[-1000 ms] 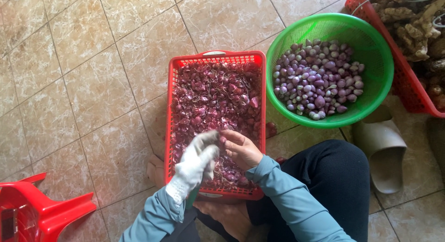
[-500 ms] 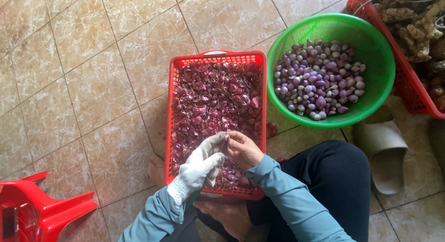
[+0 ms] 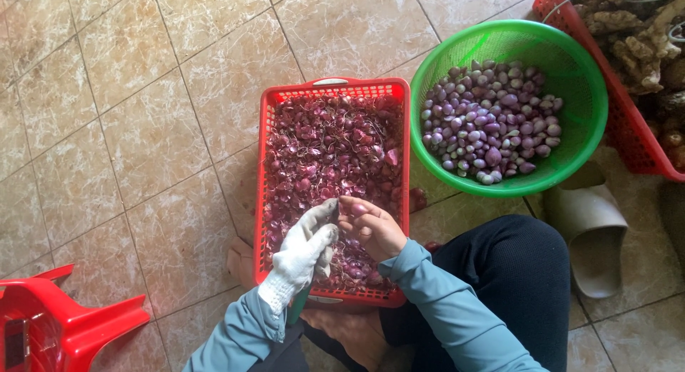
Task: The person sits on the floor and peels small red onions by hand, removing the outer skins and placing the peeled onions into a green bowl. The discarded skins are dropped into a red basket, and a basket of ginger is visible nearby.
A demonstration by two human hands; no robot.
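"Two hands working?"
"Yes. The gloved left hand (image 3: 305, 249) is curling loosely beside the bare right hand (image 3: 372, 227), which is pinching a shallot (image 3: 359, 209) in its fingertips above the red basket (image 3: 265, 174)."

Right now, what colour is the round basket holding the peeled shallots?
Bright green. The round basket shows clearly in the head view, right of the red rectangular basket.

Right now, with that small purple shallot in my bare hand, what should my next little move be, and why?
Probably finish peeling it over the red plastic crate: the right hand pinches the small purple shallot beside the gloved left hand, above the heap of purple skins.
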